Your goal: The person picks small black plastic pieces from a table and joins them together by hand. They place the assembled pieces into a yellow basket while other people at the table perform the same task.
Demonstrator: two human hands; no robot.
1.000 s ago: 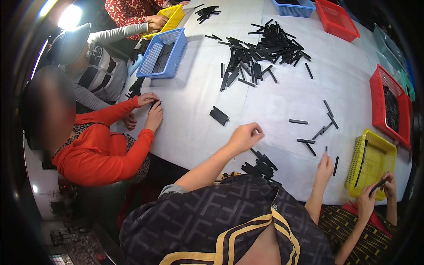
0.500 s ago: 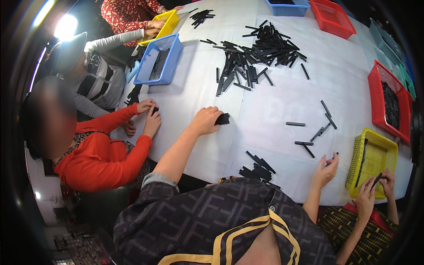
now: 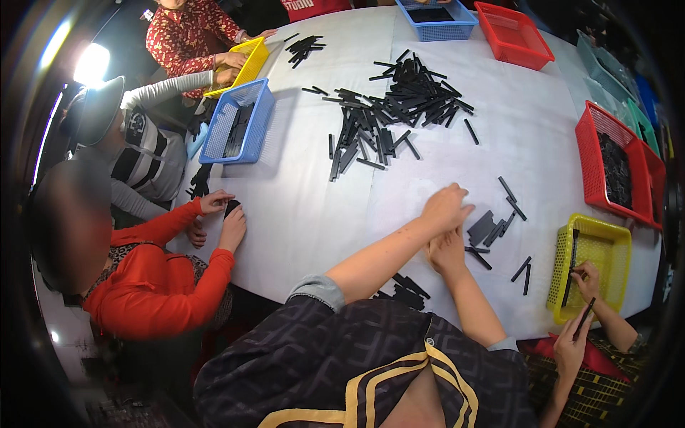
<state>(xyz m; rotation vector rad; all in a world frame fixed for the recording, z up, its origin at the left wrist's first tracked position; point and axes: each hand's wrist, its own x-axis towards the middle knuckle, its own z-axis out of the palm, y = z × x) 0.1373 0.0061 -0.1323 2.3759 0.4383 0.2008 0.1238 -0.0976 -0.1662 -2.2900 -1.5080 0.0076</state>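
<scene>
My left hand [image 3: 446,207] reaches across the white table [image 3: 300,214], fingers slightly apart and pointing right. Just off its fingertips lies a small stack of flat black pieces [image 3: 482,227]; I cannot tell if they touch. My right hand [image 3: 447,255] sits directly below the left one, its fingers partly hidden under it. A few loose black strips [image 3: 511,197] lie just right of the stack. Several more black strips [image 3: 408,285] lie by the table's near edge, beside my left forearm.
A big pile of black strips [image 3: 399,107] fills the table's far middle. Baskets ring the table: blue [image 3: 239,125], yellow [image 3: 246,60], blue [image 3: 435,14], red [image 3: 514,32], red [image 3: 614,167], yellow [image 3: 596,260]. A person in red [image 3: 228,214] works at left; another person's hands [image 3: 586,279] at the yellow basket.
My left hand went out to a black stack at left, then came back right with it. My right hand moved in left and now sits under the left hand.
</scene>
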